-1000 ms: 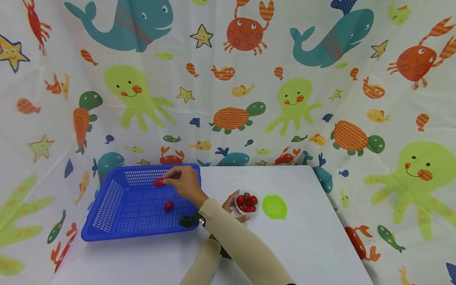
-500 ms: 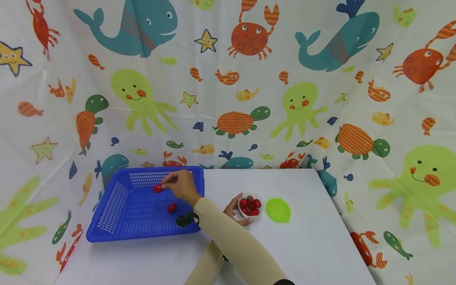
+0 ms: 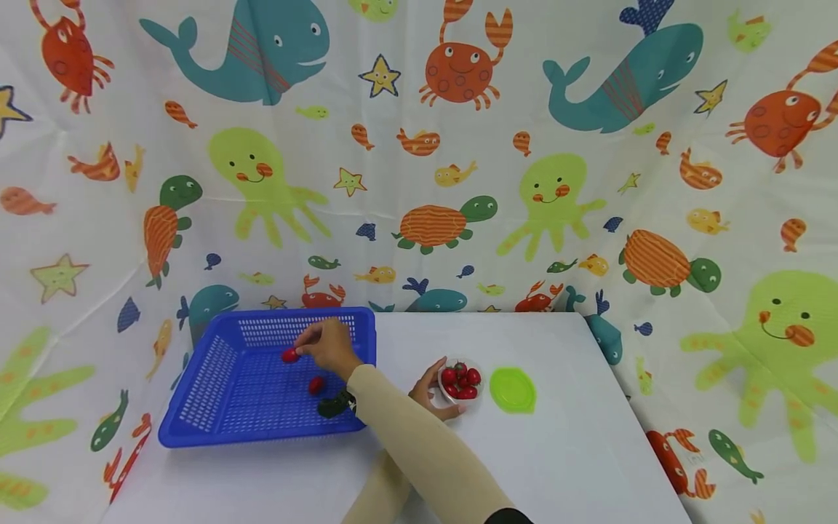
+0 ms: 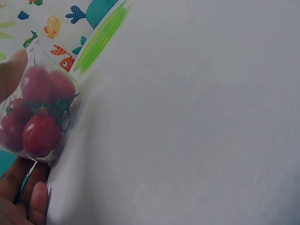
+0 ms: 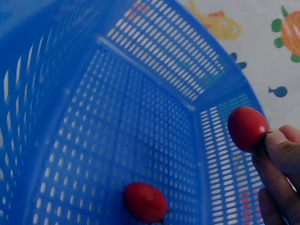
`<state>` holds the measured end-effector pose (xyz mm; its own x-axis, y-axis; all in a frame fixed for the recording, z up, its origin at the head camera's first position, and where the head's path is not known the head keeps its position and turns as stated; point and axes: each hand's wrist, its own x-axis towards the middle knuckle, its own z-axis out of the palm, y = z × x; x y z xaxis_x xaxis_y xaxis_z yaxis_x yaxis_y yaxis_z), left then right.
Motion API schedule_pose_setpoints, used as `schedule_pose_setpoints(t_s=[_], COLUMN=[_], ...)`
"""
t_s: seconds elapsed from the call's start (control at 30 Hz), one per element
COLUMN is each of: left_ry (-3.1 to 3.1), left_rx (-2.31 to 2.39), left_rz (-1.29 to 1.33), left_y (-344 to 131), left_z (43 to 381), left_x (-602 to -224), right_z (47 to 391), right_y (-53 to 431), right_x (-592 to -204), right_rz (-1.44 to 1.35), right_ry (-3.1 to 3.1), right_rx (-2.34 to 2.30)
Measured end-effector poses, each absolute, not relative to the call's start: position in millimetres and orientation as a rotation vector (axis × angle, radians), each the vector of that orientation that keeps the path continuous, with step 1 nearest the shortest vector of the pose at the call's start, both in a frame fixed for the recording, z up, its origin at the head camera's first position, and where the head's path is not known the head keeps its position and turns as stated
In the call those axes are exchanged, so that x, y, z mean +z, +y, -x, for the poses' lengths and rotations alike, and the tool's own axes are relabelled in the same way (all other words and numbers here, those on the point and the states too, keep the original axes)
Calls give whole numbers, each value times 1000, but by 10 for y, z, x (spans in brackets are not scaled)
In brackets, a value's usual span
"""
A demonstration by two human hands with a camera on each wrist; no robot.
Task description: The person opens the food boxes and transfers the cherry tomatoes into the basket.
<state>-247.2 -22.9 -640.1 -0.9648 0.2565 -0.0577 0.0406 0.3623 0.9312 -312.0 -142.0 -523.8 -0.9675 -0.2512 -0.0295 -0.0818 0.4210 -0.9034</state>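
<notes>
Over the blue perforated basket (image 3: 172,429), my right hand (image 3: 330,346) pinches a small red tomato (image 3: 290,355) between thumb and fingers. In the right wrist view, the held tomato (image 5: 247,128) has its green stem end at the fingertips. Below it a second tomato (image 5: 145,202) lies on the basket floor. My left hand (image 3: 427,394) holds a clear plastic tub (image 3: 481,378) of several tomatoes (image 3: 460,380), thumb and fingers round its sides. In the left wrist view, the tomatoes (image 4: 42,135) show through the tub wall, some with green stems.
A bright green lid (image 3: 513,390) lies on the white table (image 3: 576,437), to the right of the tub. A curtain (image 3: 419,167) printed with sea animals hangs behind the table and at both sides. My right forearm (image 3: 412,437) crosses over the left one.
My right hand has moved slightly lower in the basket, still pinching the tomato. The whole head view has shifted a little. My left hand stays on the tub.
</notes>
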Motion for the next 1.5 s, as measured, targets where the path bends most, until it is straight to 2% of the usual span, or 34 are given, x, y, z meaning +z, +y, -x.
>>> schedule_pose_setpoints(t_s=[0.43,0.87,1.2,1.5], left_ry=[2446,2464,2474,2438], left_rx=[1659,1686,1684,1647], left_rz=[-214,-157,-183,-198], left_y=[-166,-104,-92,-113], left_z=[2387,2301,2288,2321], left_x=[-6390,-6361,-6357,-6372], right_z=[3076,2947,2923,2925], right_y=[-1386,-1344,-1289,-1270], right_x=[-5451,-5480,-5489,-5389], right_rz=[341,222,268,216], right_ry=[2513,2530,2568,2527], right_rx=[-1343,-1186,-1120,-1228])
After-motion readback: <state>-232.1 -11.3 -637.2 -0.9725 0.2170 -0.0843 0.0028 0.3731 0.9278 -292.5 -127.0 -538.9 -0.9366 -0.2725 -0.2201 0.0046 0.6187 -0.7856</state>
